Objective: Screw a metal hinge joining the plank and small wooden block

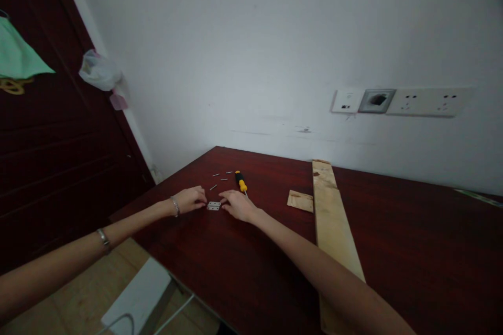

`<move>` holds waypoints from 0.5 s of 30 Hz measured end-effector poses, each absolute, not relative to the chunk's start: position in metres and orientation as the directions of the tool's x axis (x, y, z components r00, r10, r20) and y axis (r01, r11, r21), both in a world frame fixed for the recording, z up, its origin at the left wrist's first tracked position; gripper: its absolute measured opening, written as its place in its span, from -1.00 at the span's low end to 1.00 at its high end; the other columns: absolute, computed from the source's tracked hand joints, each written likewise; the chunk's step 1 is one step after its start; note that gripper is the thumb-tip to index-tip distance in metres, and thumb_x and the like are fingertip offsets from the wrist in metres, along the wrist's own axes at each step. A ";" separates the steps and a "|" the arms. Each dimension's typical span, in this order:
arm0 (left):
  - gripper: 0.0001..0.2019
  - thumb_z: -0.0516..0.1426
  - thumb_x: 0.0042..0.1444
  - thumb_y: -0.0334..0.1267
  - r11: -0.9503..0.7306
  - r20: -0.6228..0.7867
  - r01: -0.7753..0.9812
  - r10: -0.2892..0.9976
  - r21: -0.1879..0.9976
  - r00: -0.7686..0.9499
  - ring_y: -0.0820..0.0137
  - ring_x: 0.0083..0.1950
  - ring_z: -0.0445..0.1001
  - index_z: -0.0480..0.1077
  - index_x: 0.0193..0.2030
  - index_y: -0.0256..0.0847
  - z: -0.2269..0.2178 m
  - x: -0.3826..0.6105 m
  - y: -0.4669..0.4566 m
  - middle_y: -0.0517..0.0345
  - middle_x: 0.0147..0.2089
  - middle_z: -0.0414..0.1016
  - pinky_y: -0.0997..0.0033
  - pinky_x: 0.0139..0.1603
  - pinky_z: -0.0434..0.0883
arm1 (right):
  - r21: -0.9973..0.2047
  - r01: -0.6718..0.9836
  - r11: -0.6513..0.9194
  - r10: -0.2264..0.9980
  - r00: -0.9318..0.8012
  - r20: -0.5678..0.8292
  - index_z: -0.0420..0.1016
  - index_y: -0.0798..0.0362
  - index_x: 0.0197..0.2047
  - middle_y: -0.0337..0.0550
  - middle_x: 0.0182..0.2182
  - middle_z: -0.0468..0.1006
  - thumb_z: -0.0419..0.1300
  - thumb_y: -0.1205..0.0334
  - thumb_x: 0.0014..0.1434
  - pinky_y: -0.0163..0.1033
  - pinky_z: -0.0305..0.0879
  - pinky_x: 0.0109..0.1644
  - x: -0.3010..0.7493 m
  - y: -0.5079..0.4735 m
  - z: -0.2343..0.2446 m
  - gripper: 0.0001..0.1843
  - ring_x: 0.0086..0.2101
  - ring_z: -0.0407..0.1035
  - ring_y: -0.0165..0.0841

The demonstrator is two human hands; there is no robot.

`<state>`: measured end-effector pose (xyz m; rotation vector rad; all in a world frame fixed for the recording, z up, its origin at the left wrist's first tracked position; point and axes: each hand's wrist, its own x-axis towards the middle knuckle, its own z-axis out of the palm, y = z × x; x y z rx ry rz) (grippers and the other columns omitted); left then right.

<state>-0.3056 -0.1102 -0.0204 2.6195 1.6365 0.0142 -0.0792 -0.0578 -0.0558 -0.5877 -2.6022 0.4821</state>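
Observation:
A small metal hinge (214, 205) lies flat on the dark red table (393, 241). My left hand (190, 200) rests just left of it, fingers curled, tips close to the hinge's edge. My right hand (238, 204) lies just right of the hinge, fingers reaching toward it and touching or nearly touching it. Behind my right hand lies a yellow and black screwdriver (241, 181). Several small screws (220, 178) are scattered beyond the hinge.
A long pale wooden plank (332, 220) runs from the wall toward me, with a small plywood piece (301, 200) beside it. Wall sockets (426, 101) are on the white wall. A dark door (58, 131) stands left. A white box (137, 298) sits on the floor.

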 end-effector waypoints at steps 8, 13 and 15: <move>-0.82 0.05 0.03 -0.27 -0.208 0.083 0.976 0.976 0.064 0.203 0.33 -0.29 0.40 0.49 -0.41 -0.16 -0.030 -0.308 -0.115 0.12 -0.38 0.45 0.42 -0.23 0.31 | -0.287 0.282 0.916 0.363 -0.885 0.291 0.28 0.14 0.18 -0.02 0.04 0.47 0.05 0.43 0.13 -0.16 0.26 0.12 -0.079 -0.051 -0.048 -0.48 0.08 0.29 -0.25; -0.79 0.04 0.02 -0.24 -0.136 0.160 0.990 0.979 0.034 0.129 0.33 -0.29 0.43 0.50 -0.41 -0.18 -0.020 -0.323 -0.109 0.11 -0.37 0.50 0.43 -0.22 0.32 | -0.102 0.197 0.975 0.211 -0.967 0.143 0.23 -0.03 0.22 -0.02 0.15 0.34 0.13 0.47 0.02 -0.06 0.32 0.05 -0.097 -0.044 -0.026 -0.33 0.14 0.21 -0.16; -0.77 0.03 0.03 -0.22 -0.107 0.187 0.994 0.977 0.021 0.101 0.32 -0.28 0.45 0.51 -0.40 -0.19 -0.017 -0.333 -0.105 0.09 -0.35 0.52 0.42 -0.22 0.32 | -0.025 0.180 0.983 0.181 -0.982 0.057 0.28 -0.09 0.19 -0.04 0.13 0.37 0.16 0.43 0.01 -0.03 0.36 -0.01 -0.108 -0.044 -0.017 -0.35 0.13 0.21 -0.12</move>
